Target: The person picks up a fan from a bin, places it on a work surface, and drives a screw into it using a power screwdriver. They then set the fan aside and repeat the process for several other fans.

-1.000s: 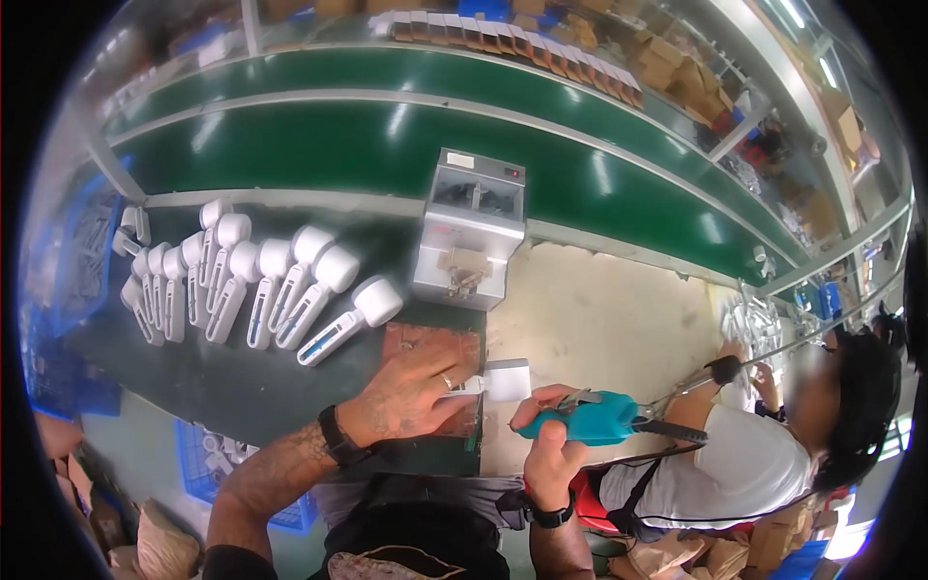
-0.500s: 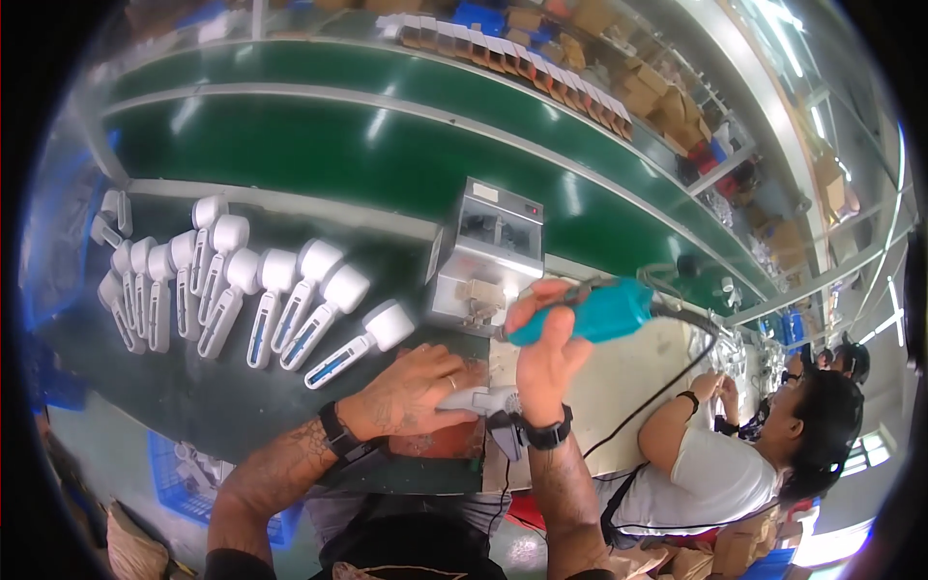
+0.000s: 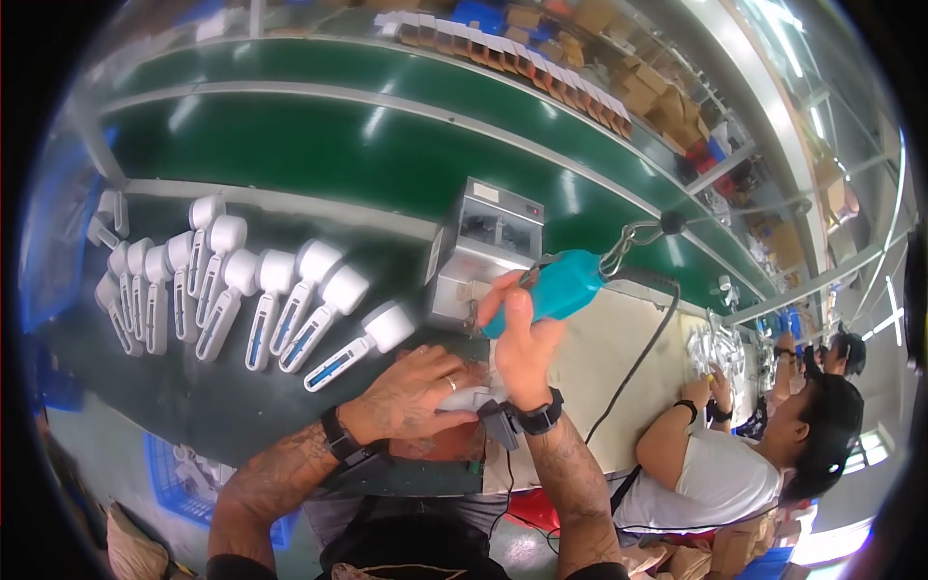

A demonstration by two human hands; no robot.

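My right hand [image 3: 527, 350] grips a teal electric screwdriver [image 3: 568, 286], its body tilted up to the right and its lower end over the front of a metal box-shaped machine [image 3: 488, 224] with a clear window. The bit is hidden by my fingers. Low on the bench, my left hand [image 3: 414, 391] is closed around a white plastic handheld piece [image 3: 470, 398], above a reddish-brown pad [image 3: 435, 447]. My right wrist partly covers that piece. Left of the machine lie several white handled devices with round heads [image 3: 340, 290], blue strips showing on some handles.
A dark cable [image 3: 643, 382] loops from the screwdriver, which hangs from a metal hook [image 3: 623, 249]. A green conveyor [image 3: 319, 145] runs behind the bench. A co-worker [image 3: 706, 474] sits close on the right. A blue basket [image 3: 184, 483] stands below the bench at left.
My right hand has shifted left with the screwdriver, whose body now tilts up more steeply. The hook has come into clear sight. My left hand stays nearly still on the white piece.
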